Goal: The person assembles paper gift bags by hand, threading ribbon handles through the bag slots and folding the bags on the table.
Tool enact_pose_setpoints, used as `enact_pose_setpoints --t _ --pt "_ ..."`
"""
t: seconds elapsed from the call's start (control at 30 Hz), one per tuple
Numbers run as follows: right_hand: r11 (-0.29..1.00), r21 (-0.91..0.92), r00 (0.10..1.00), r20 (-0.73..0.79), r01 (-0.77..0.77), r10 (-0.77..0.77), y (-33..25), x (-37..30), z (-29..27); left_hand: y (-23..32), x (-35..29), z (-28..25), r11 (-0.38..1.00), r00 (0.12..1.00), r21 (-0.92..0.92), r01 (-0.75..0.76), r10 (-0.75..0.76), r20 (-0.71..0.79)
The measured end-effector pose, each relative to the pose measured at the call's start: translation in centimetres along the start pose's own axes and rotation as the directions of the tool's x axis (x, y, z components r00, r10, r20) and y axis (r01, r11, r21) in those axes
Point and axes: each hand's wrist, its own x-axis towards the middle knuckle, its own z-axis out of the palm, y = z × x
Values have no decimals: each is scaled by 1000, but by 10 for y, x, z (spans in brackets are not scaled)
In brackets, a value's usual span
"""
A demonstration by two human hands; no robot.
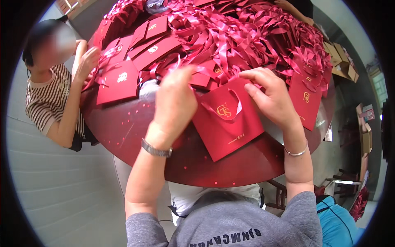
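Note:
A red paper gift bag (226, 131) with a gold emblem and a pink ribbon handle (238, 108) lies tilted at the table's near edge. My left hand (175, 101) is beside the bag's upper left corner; its fingers are raised and smeared by motion, so their grip cannot be made out. With thumb and curved fingers, my right hand (269, 92) grips the bag's upper right corner. The ribbon handle hangs in a loop over the bag's front, between my hands.
The round dark red table (135, 140) bears heaps of similar bags with tangled pink ribbons (230, 37). On the left, a co-worker in a striped shirt (53, 99) handles another red bag (119, 82). More red bags (306, 96) stand right. Cardboard boxes (341, 61) are beyond the table.

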Motion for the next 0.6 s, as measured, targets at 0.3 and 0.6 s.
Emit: enact_pose_setpoints --t 0.3,0.6 --pt "978 141 966 231 -155 119 14 3 2 31 -4 1 995 930 -57 78 -52 364" --pt "739 506 819 563 -444 107 5 7 -4 58 -8 -13 964 926 -265 -22 120 359"
